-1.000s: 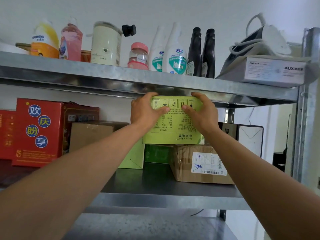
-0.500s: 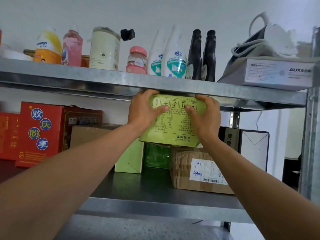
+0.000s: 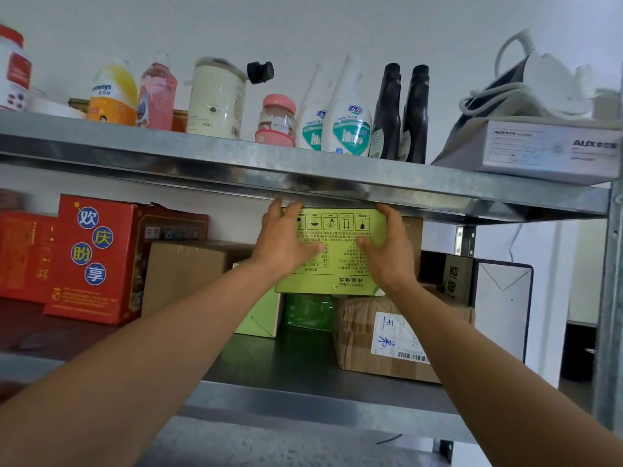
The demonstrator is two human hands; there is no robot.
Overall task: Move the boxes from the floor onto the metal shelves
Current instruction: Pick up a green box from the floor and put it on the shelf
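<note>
Two bare hands press on a green box (image 3: 340, 261) from both sides. The left hand (image 3: 283, 246) lies flat on its left part, fingers spread and thumb across the front. The right hand (image 3: 392, 251) lies on its right part the same way. Each grip is open and flat against the box, not curled round it.

The green box is up in the middle shelf space, just under the top metal shelf (image 3: 303, 170). It sits on a crinkly brown parcel (image 3: 364, 335) and a light green box (image 3: 259, 315). Its writing is upside down. A row of small black pictures runs along its upper edge, and near its lower edge the upside-down words "Ferris wheel" can be read.

The brown parcel has a white sticker with blue pen marks and a bar code. Left of the green box is a plain cardboard box (image 3: 185, 274), then a big red box (image 3: 97, 261) with blue circles that read 欢庆盼享. Right of the green box stands a dark box with a white front (image 3: 502, 308).

Above the green box, on the top shelf, stand a yellow bottle (image 3: 113, 92), a pink bottle (image 3: 157, 94), a cream tin (image 3: 217, 99), a clear jar with a pink lid (image 3: 277, 117), two white spray bottles (image 3: 337, 111) and two black bottles (image 3: 403, 114). Far right is a grey box marked AUX (image 3: 546, 146) with a white iron on top.
</note>
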